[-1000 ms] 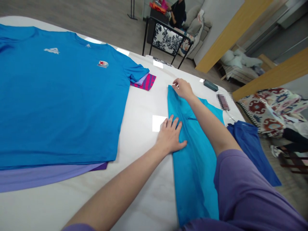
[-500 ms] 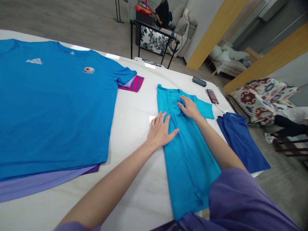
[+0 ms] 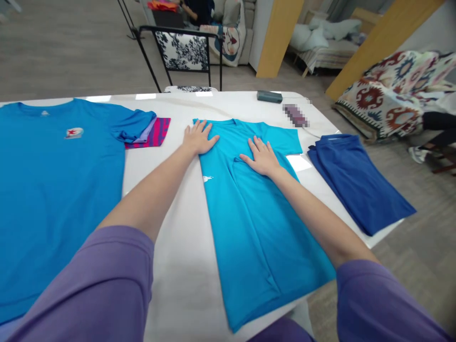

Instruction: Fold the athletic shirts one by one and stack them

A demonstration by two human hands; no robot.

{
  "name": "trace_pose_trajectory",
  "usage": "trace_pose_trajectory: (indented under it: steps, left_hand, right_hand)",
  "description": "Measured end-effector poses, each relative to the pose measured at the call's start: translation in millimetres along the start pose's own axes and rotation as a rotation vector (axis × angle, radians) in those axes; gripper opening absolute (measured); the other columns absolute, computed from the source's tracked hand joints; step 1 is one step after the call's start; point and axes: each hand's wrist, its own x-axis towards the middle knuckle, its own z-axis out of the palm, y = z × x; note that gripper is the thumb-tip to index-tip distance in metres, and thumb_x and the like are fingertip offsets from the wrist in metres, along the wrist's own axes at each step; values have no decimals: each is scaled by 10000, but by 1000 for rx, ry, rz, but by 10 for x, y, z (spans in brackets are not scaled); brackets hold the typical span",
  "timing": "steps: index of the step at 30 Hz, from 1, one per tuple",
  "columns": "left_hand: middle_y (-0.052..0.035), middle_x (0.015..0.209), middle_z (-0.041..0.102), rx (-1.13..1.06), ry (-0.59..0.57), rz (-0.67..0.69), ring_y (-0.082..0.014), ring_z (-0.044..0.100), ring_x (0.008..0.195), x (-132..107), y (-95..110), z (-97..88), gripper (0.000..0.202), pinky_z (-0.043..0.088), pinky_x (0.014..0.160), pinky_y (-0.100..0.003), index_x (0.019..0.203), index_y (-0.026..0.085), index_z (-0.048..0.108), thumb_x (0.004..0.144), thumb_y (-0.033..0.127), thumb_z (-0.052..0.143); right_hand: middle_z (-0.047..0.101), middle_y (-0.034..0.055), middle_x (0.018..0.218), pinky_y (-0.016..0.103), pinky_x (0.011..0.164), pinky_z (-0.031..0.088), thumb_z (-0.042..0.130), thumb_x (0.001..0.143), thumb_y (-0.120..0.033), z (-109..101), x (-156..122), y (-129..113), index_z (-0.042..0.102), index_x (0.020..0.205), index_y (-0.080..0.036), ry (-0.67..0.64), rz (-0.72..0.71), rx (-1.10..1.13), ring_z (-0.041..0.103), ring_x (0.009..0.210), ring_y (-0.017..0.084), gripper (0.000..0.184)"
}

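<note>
A turquoise T-shirt [image 3: 249, 223] lies folded lengthwise on the white table, its short sleeve out to the right and a small white logo near its left edge. My left hand [image 3: 199, 137] rests flat on the shirt's upper left edge, fingers stretched out. Lower and to the right, my right hand [image 3: 261, 156] lies on the chest area with its fingers spread, beside a crease running down the cloth. Neither hand grips any fabric.
Left on the table [image 3: 171, 285] lies a stack topped by a blue T-shirt [image 3: 64, 190], with a pink and purple striped garment [image 3: 158, 133] under it. Folded dark blue shorts [image 3: 356, 180] lie right. A dark case [image 3: 270, 97] and a phone [image 3: 295, 115] sit near the far edge.
My left hand has moved up to the shirt's top left edge. My right hand has shifted slightly down the chest. The shirt lies flatter and wider, its logo now showing. The camera view has turned.
</note>
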Motion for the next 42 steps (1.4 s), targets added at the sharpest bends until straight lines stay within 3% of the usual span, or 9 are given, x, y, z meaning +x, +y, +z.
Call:
trace_pose_trajectory:
  steps: [3,7,11,15,22,29,33,36,42]
  left_hand:
    - [-129,1956,191,12,-11,6,-410,101,1819,53,-1,-48,922,56,1443,-717,1871,204,310,1112,723,371]
    - [-157,1944,227,14,79,39,-390,117,1821,-164,161,-111,855,67,1461,-663,1857,138,323,1152,622,310]
    - [-124,1952,211,9,65,121,-355,110,1829,-659,433,17,888,121,1478,-579,1873,167,300,1150,684,293]
    - [-120,1963,145,54,-71,135,-380,80,1833,-981,661,151,997,83,1474,-614,1878,216,307,1094,833,310]
    - [-126,1955,189,111,6,99,-413,72,1829,-1043,1390,72,891,102,1442,-712,1859,252,363,1110,734,320]
    - [-78,1954,223,93,-100,62,-376,127,1824,-943,2056,344,861,153,1431,-695,1860,312,341,1125,743,213]
    - [-152,1856,433,64,85,139,-356,362,1733,-460,2479,358,779,289,1399,-601,1768,249,479,1152,674,264]
    - [-188,1566,706,-19,59,156,-326,645,1447,124,3001,368,645,488,1250,-484,1557,191,640,1133,626,423]
    - [-264,1480,724,54,0,48,-451,656,1407,1120,3873,688,698,523,1200,-563,1365,111,725,974,689,722]
  right_hand:
    - [220,153,1941,691,1488,94,489,1172,-655,-195,-573,-290,221,1891,-203,35,-149,45,172,1827,382,890]
    - [249,95,1938,630,1509,153,607,1130,-694,-331,-1951,-712,224,1892,-268,-92,-455,160,249,1812,339,953]
    - [320,142,1909,646,1489,259,686,1086,-720,-169,-3158,-918,234,1887,-222,-105,-418,199,341,1778,363,1045]
    - [324,127,1903,610,1475,330,634,1091,-773,-6,-3784,-1125,155,1895,-213,-77,-420,207,383,1763,331,1091]
    - [519,-18,1816,533,1341,545,687,1028,-812,-273,-4206,-1131,188,1880,-432,21,-408,238,564,1649,322,1058]
    - [751,148,1540,651,1188,580,641,1136,-570,-664,-4497,83,453,1797,-346,233,54,198,728,1395,391,723]
    - [808,145,1345,613,964,614,596,1148,-584,-678,-4514,618,659,1558,-338,297,264,145,793,1173,393,482]
    - [810,142,1185,587,866,592,588,1140,-645,-624,-4399,766,731,1318,-309,289,360,104,792,1002,369,406]
    - [770,96,1037,564,842,585,686,1098,-533,-457,-4221,769,699,1019,-301,218,410,147,747,868,320,245]
